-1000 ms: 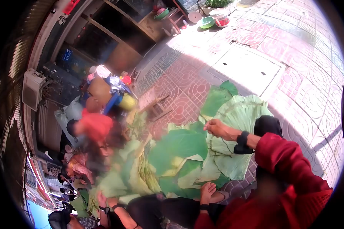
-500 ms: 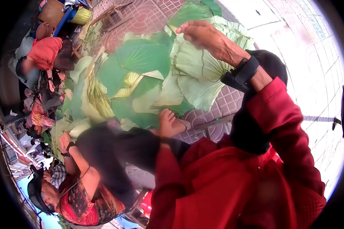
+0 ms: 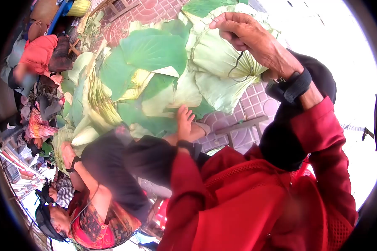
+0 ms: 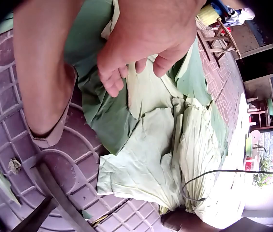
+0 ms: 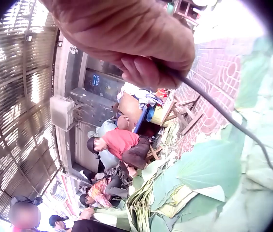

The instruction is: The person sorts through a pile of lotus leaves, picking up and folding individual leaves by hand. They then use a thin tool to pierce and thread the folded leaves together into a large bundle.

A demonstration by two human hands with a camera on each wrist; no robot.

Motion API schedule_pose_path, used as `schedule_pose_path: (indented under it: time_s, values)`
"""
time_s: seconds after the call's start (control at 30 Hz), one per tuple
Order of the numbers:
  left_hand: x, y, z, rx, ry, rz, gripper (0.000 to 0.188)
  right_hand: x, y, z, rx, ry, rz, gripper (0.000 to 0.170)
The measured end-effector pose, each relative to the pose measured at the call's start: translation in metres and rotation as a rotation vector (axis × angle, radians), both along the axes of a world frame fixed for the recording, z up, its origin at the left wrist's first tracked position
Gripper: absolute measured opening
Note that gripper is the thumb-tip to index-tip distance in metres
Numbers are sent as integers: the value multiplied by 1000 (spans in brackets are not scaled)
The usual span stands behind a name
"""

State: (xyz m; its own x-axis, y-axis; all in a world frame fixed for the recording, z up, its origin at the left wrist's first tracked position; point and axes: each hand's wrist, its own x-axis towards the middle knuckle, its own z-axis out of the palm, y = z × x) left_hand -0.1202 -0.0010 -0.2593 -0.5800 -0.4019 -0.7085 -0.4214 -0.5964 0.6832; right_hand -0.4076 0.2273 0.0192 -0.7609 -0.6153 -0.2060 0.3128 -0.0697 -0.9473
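Observation:
Large green lotus-like leaves (image 3: pixel 153 52) lie spread over patterned paving, with folded pale ones (image 4: pixel 146 154) beside them. Above the pale leaves my right hand (image 3: pixel 255 39) is raised, fingers curled round a thin dark cord (image 5: pixel 233 121). The cord (image 3: pixel 235 67) hangs from the fist, and its curved end (image 4: pixel 185 189) lies against the pale leaves. My left hand (image 3: pixel 184 121) holds nothing; its fingers are loosely bent over the leaf edge, beside a bare foot (image 3: pixel 199 131). In the left wrist view the left hand (image 4: pixel 148 34) hangs above the leaves, thumb and fingers apart.
At the left sits a person in a patterned top (image 3: pixel 94 219), near a bundle of leaf stalks (image 3: pixel 98 98). Farther off, someone in red (image 3: pixel 37 54) bends by a heap of goods. A narrow wooden bar (image 3: pixel 243 125) stands near my knee.
The head view has swung down and to the right, so both hands look larger and nearer. The right hand still grips the cord; the left stays low by the foot.

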Motion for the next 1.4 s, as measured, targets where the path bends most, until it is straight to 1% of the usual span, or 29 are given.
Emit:
schedule_pose_path:
  time_s: [0.1,0.2,0.3,0.4,0.5,0.6,0.77,0.87,0.9,0.93,1.0,1.03,1.1,1.2,1.23,1.33,1.4]
  values:
    - [-2,-5,-1,29,52,13,45,-1,-2,-3,14,26,2,15]
    - [-3,-8,-1,57,112,13,43,-2,-6,0,33,-70,-3,20]
    - [-6,-8,6,59,164,-5,42,1,-7,4,35,-35,3,19]
    - [-16,-8,25,30,195,2,43,2,-8,4,63,-18,13,20]
    - [-31,-9,56,-29,214,-32,43,3,-7,4,23,-5,25,21]
    - [-51,-12,86,-119,192,-73,43,1,-13,-19,-68,75,-9,17]
    - [-84,-40,134,-189,216,-163,46,7,1,2,7,41,-12,15]
    - [-102,-59,144,-221,224,-168,46,5,11,3,16,0,-29,15]
    - [-108,-62,142,-263,192,-190,48,5,13,3,18,-18,-38,15]
    - [-110,-69,131,-271,175,-202,48,5,16,4,21,-48,-38,15]
    - [-112,-84,93,-286,146,-226,50,2,19,6,29,-102,-39,16]
    - [-114,-89,77,-239,107,-195,50,2,18,6,113,-82,-67,19]
    - [-126,-96,52,-143,39,-132,51,-1,17,7,161,-102,-87,19]
    - [-149,-102,27,-303,21,-207,51,-8,14,4,161,-153,-92,18]
    - [-156,-103,22,-315,-33,-215,46,-9,12,3,154,-161,-95,17]
    - [-152,-106,2,-213,19,-49,42,-14,1,3,149,-180,-87,16]
    - [-149,-101,5,-236,58,25,35,-14,-5,4,177,-165,-73,16]
